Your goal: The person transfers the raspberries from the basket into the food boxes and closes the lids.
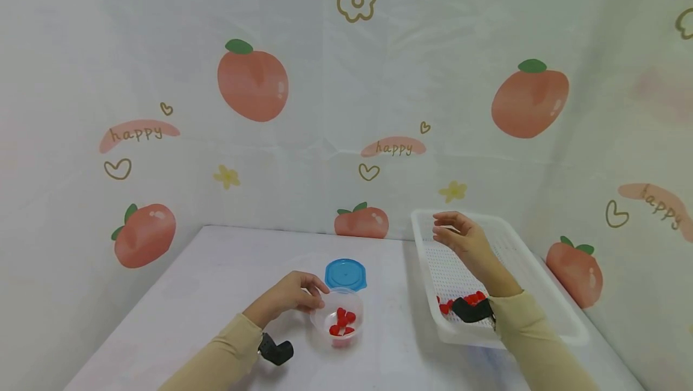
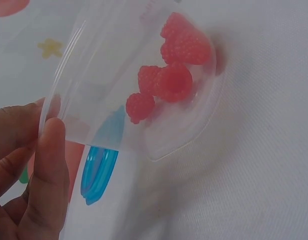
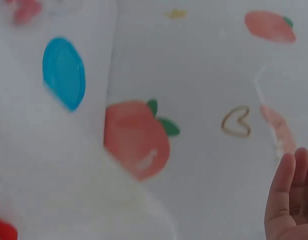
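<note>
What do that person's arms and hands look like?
The left sleeve and right sleeve are long and beige. A black, angled gadget sits at each wrist. The left hand and right hand wear no gloves.

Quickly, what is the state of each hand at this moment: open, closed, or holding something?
Left hand: holding the bowl by its rim, pinched.
Right hand: open, holding nothing.
</note>
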